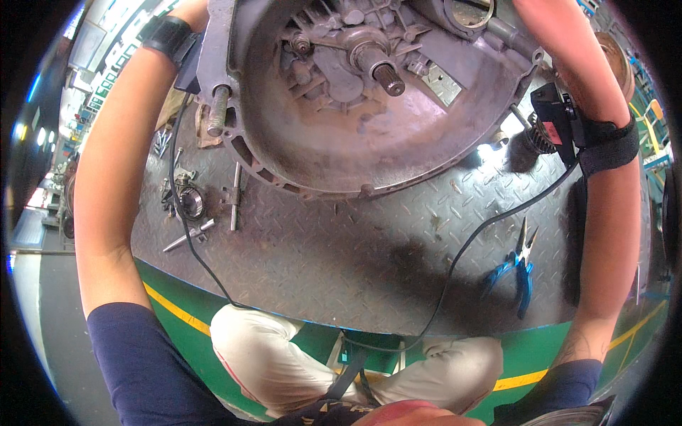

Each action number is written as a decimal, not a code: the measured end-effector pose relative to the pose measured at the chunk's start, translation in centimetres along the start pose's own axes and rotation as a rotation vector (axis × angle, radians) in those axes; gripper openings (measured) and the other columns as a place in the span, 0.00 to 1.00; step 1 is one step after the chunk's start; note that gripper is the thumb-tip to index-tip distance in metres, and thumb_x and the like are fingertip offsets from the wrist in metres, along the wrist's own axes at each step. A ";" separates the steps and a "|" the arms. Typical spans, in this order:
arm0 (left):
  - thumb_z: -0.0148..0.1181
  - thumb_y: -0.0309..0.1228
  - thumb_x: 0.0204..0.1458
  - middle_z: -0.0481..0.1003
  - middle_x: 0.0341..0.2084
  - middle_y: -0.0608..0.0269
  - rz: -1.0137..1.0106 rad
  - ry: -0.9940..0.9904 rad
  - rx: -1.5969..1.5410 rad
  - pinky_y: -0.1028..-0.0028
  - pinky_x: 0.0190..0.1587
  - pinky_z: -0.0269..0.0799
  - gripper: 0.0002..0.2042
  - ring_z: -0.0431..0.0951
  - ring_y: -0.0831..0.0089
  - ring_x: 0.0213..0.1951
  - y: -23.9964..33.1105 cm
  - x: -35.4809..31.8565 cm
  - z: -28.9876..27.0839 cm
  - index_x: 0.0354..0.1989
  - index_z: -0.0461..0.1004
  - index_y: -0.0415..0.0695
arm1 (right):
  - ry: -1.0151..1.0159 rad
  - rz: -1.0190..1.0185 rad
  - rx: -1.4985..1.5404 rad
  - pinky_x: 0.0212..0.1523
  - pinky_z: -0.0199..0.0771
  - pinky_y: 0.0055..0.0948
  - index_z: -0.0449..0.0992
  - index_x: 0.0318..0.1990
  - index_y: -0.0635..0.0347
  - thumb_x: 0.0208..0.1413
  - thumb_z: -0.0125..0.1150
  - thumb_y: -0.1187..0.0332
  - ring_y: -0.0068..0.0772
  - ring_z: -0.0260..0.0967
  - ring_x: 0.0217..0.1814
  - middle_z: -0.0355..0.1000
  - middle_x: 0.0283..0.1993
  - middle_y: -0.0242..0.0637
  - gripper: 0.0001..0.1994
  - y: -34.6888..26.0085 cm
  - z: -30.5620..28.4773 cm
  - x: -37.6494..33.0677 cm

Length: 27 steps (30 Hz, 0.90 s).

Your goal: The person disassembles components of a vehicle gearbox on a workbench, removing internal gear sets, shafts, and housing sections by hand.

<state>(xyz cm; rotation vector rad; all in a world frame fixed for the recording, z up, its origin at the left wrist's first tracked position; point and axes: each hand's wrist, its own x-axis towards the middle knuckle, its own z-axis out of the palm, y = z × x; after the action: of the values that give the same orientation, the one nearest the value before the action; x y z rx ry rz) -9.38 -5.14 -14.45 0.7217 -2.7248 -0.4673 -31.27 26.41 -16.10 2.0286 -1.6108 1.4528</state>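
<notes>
A large grey metal gearbox housing (334,170) fills the upper middle, its wide bell mouth toward me. A splined shaft (388,78) sticks out of its centre. My left hand (190,11) reaches past the housing's left side, cut off by the top edge; its fingers are hidden. On the right, my right hand (547,32) stretches up beyond the housing's right rim, and its fingers lie outside the picture. What either hand touches, I cannot tell. A threaded stud (220,110) stands out from the housing's left flange.
Blue-handled needle-nose pliers (522,270) lie on the steel tread-plate table (355,263). Small metal parts, including a ring (191,203) and rods (235,197), lie at left. A toothed gear (536,138) sits at right. Black cables (462,252) run from both wrist straps toward my lap.
</notes>
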 end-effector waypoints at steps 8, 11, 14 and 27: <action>0.59 0.60 0.63 0.81 0.52 0.51 0.012 -0.011 0.004 0.63 0.51 0.75 0.31 0.81 0.64 0.49 0.2 0.7 0.1 0.59 0.80 0.45 | -0.055 -0.002 0.101 0.62 0.73 0.30 0.77 0.61 0.70 0.77 0.52 0.56 0.29 0.76 0.58 0.81 0.55 0.40 0.23 2.1 0.3 1.9; 0.59 0.61 0.63 0.81 0.54 0.51 0.024 -0.029 0.000 0.63 0.52 0.75 0.32 0.82 0.63 0.50 -0.4 2.2 0.9 0.60 0.79 0.45 | -0.133 0.271 0.343 0.55 0.78 0.29 0.82 0.54 0.66 0.62 0.75 0.56 0.29 0.80 0.51 0.83 0.51 0.36 0.22 -1.7 -0.1 1.1; 0.59 0.62 0.63 0.81 0.55 0.50 0.028 -0.056 0.029 0.63 0.53 0.75 0.32 0.82 0.63 0.51 -0.8 2.9 0.8 0.62 0.79 0.45 | -0.029 0.040 -0.085 0.59 0.77 0.33 0.82 0.56 0.57 0.56 0.81 0.54 0.35 0.81 0.53 0.84 0.51 0.36 0.26 -3.7 -0.2 0.2; 0.60 0.60 0.65 0.77 0.62 0.48 0.044 -0.066 -0.598 0.59 0.67 0.71 0.36 0.78 0.56 0.63 7.1 -4.3 -5.0 0.68 0.73 0.42 | -0.016 0.252 0.011 0.53 0.79 0.40 0.83 0.50 0.67 0.51 0.77 0.36 0.43 0.83 0.50 0.84 0.46 0.48 0.38 -4.4 -1.1 -0.3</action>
<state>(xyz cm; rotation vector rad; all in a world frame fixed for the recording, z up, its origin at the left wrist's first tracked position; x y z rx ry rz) -7.09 1.72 -8.02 0.4838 -2.4384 -1.2349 -28.25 29.04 -13.97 1.9019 -1.9268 1.5301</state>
